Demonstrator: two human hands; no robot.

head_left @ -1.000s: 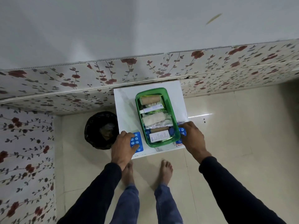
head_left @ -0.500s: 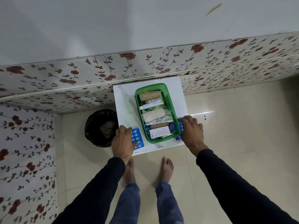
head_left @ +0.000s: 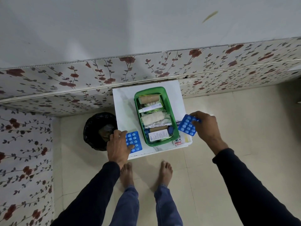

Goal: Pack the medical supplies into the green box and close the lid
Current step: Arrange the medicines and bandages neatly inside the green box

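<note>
The green box (head_left: 169, 101) stands open on a small white table (head_left: 123, 108), filled with bandage rolls, a tube, a foil strip and a white carton. My right hand (head_left: 206, 128) holds a blue pill strip (head_left: 187, 126) lifted just right of the box. My left hand (head_left: 118, 144) rests on a second blue pill strip (head_left: 132, 141) lying flat on the table left of the box, fingers pressed on its near edge. A few flat packets (head_left: 180, 141) lie on the table's right front corner. No lid is visible.
A black-lined bin (head_left: 99, 129) stands on the floor left of the table. The table backs against a flowered wall panel (head_left: 146, 70). My bare feet (head_left: 146, 173) are on the tiled floor just in front of the table.
My right hand has lifted a blue pill strip off the table's right side and raised it beside the box. My left hand stays on the other strip.
</note>
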